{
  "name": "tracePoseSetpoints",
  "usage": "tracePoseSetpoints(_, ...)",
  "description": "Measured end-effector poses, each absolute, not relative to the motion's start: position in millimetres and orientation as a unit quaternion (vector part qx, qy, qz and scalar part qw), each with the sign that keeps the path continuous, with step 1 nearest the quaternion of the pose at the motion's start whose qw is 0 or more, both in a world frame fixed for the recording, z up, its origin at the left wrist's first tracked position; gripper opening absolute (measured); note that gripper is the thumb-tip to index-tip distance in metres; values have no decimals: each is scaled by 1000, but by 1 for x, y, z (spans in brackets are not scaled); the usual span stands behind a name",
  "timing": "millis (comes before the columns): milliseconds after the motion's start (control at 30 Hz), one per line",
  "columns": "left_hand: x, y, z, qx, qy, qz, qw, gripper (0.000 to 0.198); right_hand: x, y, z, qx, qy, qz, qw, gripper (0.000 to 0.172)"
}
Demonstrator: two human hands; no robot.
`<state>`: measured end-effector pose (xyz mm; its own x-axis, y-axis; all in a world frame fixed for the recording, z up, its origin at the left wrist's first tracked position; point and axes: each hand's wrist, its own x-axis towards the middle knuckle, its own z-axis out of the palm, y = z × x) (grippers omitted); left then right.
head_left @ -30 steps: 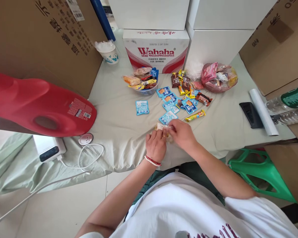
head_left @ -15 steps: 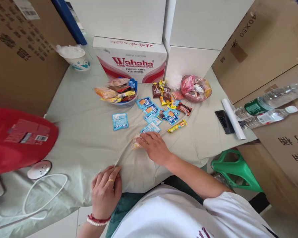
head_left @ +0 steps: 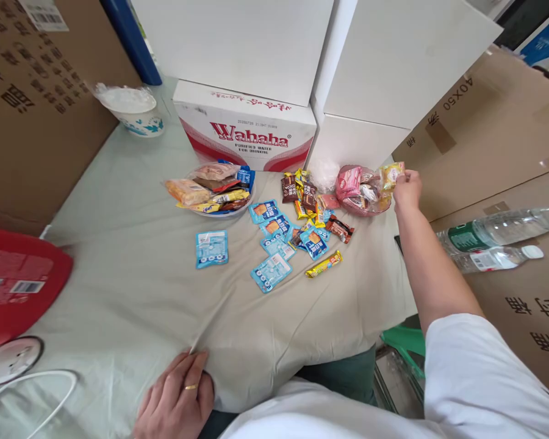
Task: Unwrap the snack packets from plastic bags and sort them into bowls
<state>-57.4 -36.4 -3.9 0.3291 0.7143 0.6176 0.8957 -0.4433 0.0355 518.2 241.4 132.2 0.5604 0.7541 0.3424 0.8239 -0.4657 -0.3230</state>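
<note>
Cardboard boxes (head_left: 59, 171) flank a bench (head_left: 238, 329) covered with pale green cloth, and a white and red carton (head_left: 247, 131) stands at its back beside tall white boxes (head_left: 379, 61). A paper cup (head_left: 139, 122) with clear plastic at its top sits at the back left. Nearer the front on that side are a red container (head_left: 22, 286), a round disc (head_left: 11, 360) and a white cable (head_left: 71, 390).

The right hand (head_left: 408, 188) reaches far out to the back right, its fingers grasping a small yellow packet (head_left: 391, 175). That packet is at the right side of a pink bowl (head_left: 366, 211) filled with wrapped snacks; whether it touches the bowl's contents is hard to tell. The left hand (head_left: 178, 396), wearing a ring, lies palm down at the front edge of the bench, its fingers together and released, with a fold of cloth running from their tips.

Between the hands lie blue packets (head_left: 271, 272), one of them apart on the left, with a yellow stick wrapper (head_left: 324, 264), a red-brown wrapper (head_left: 340, 229) and brown cocoa packets (head_left: 289, 189). A clear bowl (head_left: 238, 213) of snacks stands in front of the carton. Two plastic bottles (head_left: 503, 229) lie at the far right.
</note>
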Motion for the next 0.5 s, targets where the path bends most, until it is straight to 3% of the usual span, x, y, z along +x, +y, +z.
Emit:
tracePoseSetpoints(167, -57, -35, -4, -795, -508, -290, 162, 57, 494, 268, 126, -875, -439, -29, 203, 32)
tracePoseSetpoints(333, -58, -36, -5, -791, -516, -286, 161, 62, 470, 272, 119, -875, -444, -23, 191, 36)
tracePoseSetpoints(500, -59, -37, -5, -796, -512, -285, 150, 65, 457, 260, 105, -869, -481, -67, 94, 43)
